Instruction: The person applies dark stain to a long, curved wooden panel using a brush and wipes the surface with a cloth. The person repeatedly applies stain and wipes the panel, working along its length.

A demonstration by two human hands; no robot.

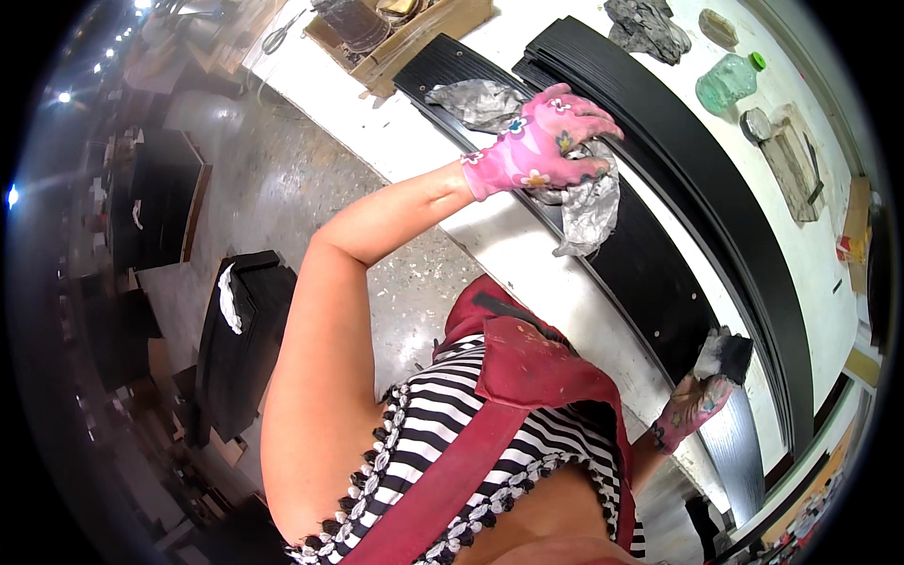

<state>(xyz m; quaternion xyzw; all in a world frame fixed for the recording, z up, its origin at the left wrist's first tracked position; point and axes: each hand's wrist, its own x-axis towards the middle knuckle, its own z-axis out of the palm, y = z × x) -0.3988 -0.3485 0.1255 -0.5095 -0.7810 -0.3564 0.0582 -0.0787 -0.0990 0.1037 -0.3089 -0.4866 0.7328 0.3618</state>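
My left hand [556, 141], in a pink flowered glove, presses a crumpled grey-white rag [593, 202] against a long curved black board [640, 282]. Its fingers reach over the rag toward the board's far edge. Another crumpled grey rag [478, 104] lies on the same board, just left of that hand. Toward the board's near right end, my right hand [692, 411], in a similar stained glove, is closed around a small black block [729, 360] with a whitish, smudged patch beside it. The glove's fingers are partly hidden there. Small holes or screws dot the board's surface.
Several more curved black boards [678, 160] are stacked just beyond on the white table [744, 179]. Farther back are a dark crumpled cloth [648, 30], a green plastic bottle [730, 83] and a worn wooden piece [793, 162]. A cardboard box [405, 42] and scissors [281, 36] are at far left.
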